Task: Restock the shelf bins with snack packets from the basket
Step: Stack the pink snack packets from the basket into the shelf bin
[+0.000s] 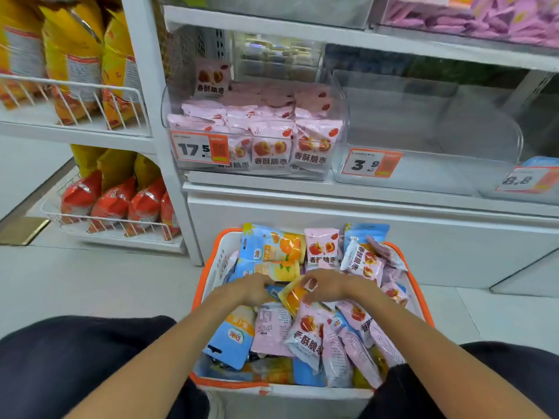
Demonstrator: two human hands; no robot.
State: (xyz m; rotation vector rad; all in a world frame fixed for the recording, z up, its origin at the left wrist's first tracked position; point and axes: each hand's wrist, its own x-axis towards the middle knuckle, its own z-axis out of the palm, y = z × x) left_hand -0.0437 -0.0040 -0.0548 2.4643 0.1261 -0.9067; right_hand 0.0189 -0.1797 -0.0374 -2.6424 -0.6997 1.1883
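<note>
A person's dark-trousered knees (75,352) frame a white basket (211,267) with an orange rim, set on the pale floor and heaped with pink, blue and orange snack packets (305,337). Both bare forearms reach into the heap. The left hand (254,287) lies with fingers curled down among the packets, against a blue one; whether it actually grips anything cannot be told. The right hand (325,287) has its fingers bent over the edge of a yellow-orange packet (292,296), seemingly pinching it, with a pink packet just beneath the wrist. Beyond the basket rises a white shelf unit. On its ledge, a clear bin (338,116) is well stocked with matching pink packets and carries a price tag reading 17.5 (198,148). Just to the right, a second clear bin (499,137), tagged 3.9 (372,163), holds no packets that can be seen. Far left, wire racks (99,95) hold yellow and red bags; above, pink packets (499,19) fill an upper bin.
</note>
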